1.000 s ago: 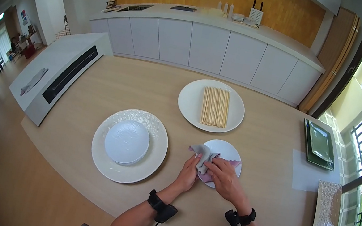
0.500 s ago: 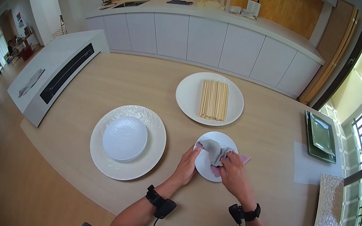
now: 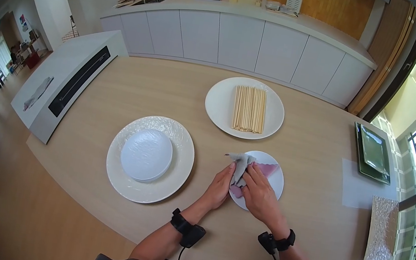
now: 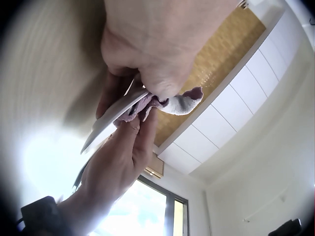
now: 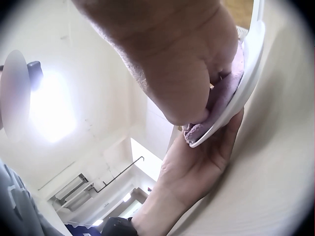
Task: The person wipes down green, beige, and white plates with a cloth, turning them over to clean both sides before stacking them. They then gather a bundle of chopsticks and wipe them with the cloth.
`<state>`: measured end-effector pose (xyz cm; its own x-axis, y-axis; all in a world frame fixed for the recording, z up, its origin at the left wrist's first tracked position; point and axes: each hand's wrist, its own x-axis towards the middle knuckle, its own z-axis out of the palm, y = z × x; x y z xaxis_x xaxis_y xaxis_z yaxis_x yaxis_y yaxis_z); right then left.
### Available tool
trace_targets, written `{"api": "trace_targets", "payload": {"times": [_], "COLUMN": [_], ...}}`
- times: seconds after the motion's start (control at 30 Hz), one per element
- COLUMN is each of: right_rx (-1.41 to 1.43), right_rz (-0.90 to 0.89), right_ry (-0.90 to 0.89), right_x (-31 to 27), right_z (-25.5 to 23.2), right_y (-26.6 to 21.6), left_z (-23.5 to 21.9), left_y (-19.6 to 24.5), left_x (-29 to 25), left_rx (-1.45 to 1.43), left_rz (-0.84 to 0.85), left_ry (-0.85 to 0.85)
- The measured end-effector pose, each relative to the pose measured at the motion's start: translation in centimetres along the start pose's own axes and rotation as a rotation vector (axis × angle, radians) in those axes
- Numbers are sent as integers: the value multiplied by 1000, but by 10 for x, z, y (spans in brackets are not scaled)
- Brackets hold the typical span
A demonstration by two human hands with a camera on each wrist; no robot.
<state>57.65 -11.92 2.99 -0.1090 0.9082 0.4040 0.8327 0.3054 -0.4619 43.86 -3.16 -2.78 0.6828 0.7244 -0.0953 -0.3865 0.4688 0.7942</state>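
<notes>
At the far left of the table (image 3: 87, 110) stands a white unit (image 3: 61, 69) with a dark panel in its side and a crumpled grey cloth (image 3: 38, 93) on its top. To the right of the unit, a large white plate (image 3: 182, 164) with a textured rim bears a stack of smaller white plates (image 3: 146, 154), which sits inside that rim. Next comes the left hand (image 3: 218, 189), with a black wrist device (image 3: 187, 228) at its wrist. Its fingers are curled round the near-left edge of the small white plate (image 3: 275, 182), some of them underneath, as both wrist views show, with the thumb side against the bunched cloth. Farther back on the table, a white serving plate (image 3: 218, 107) carries a row of pale sticks (image 3: 249, 109) laid side by side. The grey-and-pink cloth (image 3: 239, 175) lies on the small white plate, its grey part gathered between the hands and a pink part spread toward the far right of the plate. The right hand (image 3: 261, 197) is over the plate, its bent fingers gripping the cloth and pressing it to the surface; the exact place of every fingertip is hidden. Well apart to the right, two green plates (image 3: 374, 149) are stacked, partly over a pale sheet (image 3: 356, 190), and a textured rectangular plate (image 3: 382, 231) lies nearer, at the table's right edge.
</notes>
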Motion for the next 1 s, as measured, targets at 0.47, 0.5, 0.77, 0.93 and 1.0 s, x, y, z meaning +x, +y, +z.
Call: {"api": "trace_targets", "payload": {"times": [0.47,0.5,0.77,0.93,1.0], "right_rx": [-165,-154,-7,13,3], "right_rz": [254,215,70,-16,-19], "right_ry": [-21,-43,-146,-69,-63], "right_x": [-10,-11,-8,-5,-3], "right_z": [-14,-14,-16,-1,-3], "right_y": [22,21,-12,-12,-11], "left_z": [8,9,4,4,4], "left_y": [5,7,6,5,6], "left_x": [-1,-2,-3,-3,-5], "left_rx": [22,15,24,-12,-9], "left_rz": [51,42,0,-25,-50], "left_ry": [105,124,104,-7,-37]}}
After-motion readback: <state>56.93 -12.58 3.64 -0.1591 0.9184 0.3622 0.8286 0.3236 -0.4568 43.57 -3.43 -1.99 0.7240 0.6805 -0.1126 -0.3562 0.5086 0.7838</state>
